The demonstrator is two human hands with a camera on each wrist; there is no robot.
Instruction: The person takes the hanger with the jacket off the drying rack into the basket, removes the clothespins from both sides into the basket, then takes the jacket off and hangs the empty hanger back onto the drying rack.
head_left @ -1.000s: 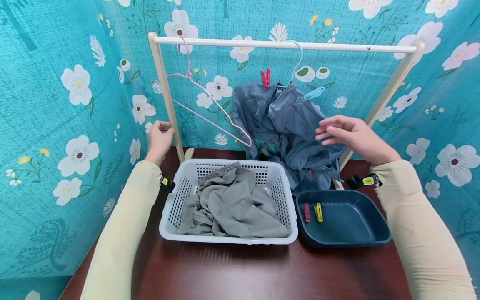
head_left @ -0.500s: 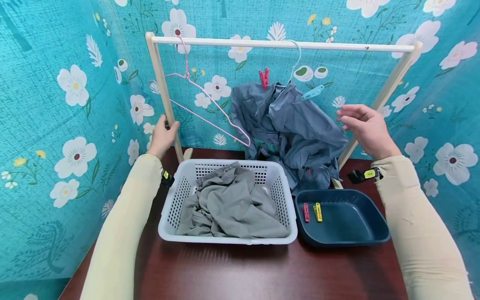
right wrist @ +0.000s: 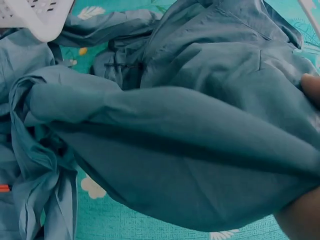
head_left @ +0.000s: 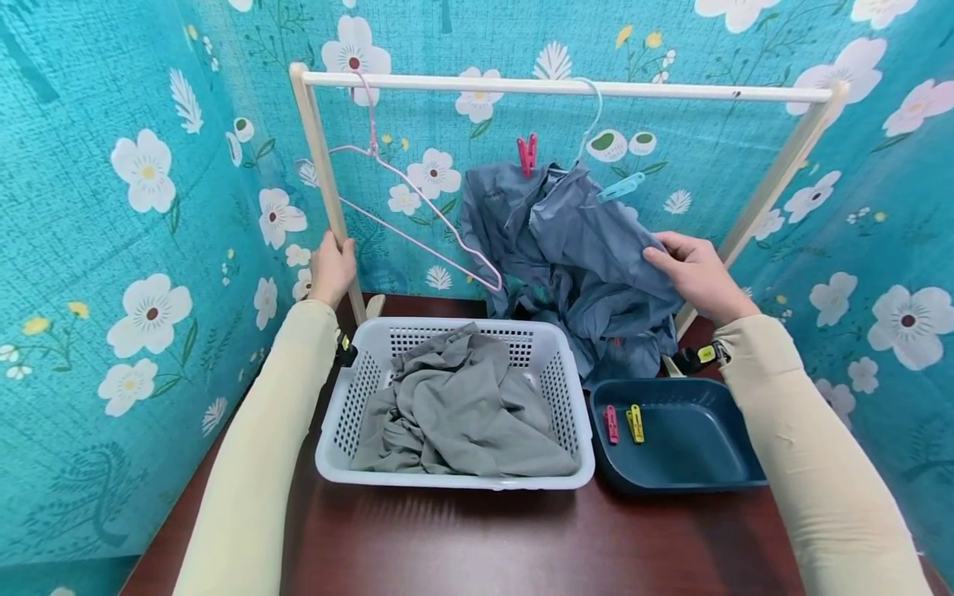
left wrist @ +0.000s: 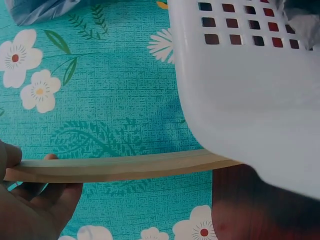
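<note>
My left hand [head_left: 332, 271] grips the left wooden post [head_left: 319, 149] of a small clothes rack, its fingers around the post in the left wrist view. A crumpled blue-grey garment [head_left: 585, 228] hangs from a light blue hanger [head_left: 596, 116] on the rack's white rail [head_left: 477, 84]. My right hand [head_left: 699, 277] pinches the right edge of this garment between thumb and fingers, drawing the cloth into a fold [right wrist: 185, 150]. A red clothespin [head_left: 527, 155] and a light blue clothespin [head_left: 621, 187] are clipped near its top.
A pink hanger [head_left: 447, 223] hangs bare on the rail's left part. In front stands a white basket [head_left: 455, 480] holding grey cloth [head_left: 477, 406]. To its right, a dark blue tub [head_left: 693, 484] holds a pink clothespin [head_left: 611, 424] and a yellow clothespin [head_left: 635, 423].
My left hand has moved from beside the post to a grip on it. The right hand drew back to the right, then returned left and took hold of the garment's edge.
</note>
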